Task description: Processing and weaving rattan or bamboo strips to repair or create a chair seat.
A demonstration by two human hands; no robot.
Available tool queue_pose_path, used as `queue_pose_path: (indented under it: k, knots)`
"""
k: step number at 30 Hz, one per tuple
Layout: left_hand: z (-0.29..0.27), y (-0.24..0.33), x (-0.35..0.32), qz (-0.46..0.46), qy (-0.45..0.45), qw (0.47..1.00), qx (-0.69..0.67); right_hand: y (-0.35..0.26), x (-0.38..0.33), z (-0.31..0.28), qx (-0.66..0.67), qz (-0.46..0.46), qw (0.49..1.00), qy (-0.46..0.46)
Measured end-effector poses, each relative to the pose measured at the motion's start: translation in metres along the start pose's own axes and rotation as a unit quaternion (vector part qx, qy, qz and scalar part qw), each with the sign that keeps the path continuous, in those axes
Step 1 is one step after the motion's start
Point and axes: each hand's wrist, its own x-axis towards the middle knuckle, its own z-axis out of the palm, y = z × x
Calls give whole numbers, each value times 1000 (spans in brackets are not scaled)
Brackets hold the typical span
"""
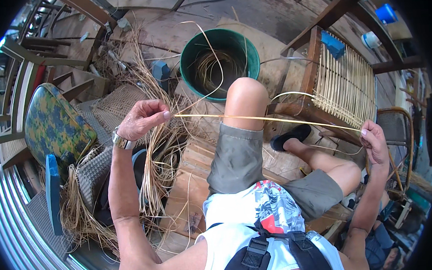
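Note:
A long, pale cane strip [283,120] is stretched between my two hands, passing over my bare knee. My left hand [144,120], with a watch on its wrist, pinches one end between thumb and fingers. At the other end, my right hand [375,142] holds the strip in a pinch, near the corner of a wooden chair seat [347,77] strung with parallel cane strands. Beyond my knee stands a green bucket [187,80] with coiled strips inside. One loose strand arcs out of it toward my left hand.
Bundles of loose cane [152,180] hang beside my left forearm. A camouflage bag [56,124] and stacked chair frames [28,91] crowd the left. Blue blocks [161,72] lie near the bucket. Another chair [395,133] stands at right. Wooden boards [180,195] lie beside my leg.

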Motion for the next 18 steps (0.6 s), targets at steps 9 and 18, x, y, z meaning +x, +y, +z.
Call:
queue_pose_path:
  k: [9,18]
  knots:
    - [-4,-12,-28,-95,-15,995,-13,19,14,-57,49,4,997,60]
    - [-8,-23,-48,-85,33,995,43,33,10,-90,42,23,997,61]
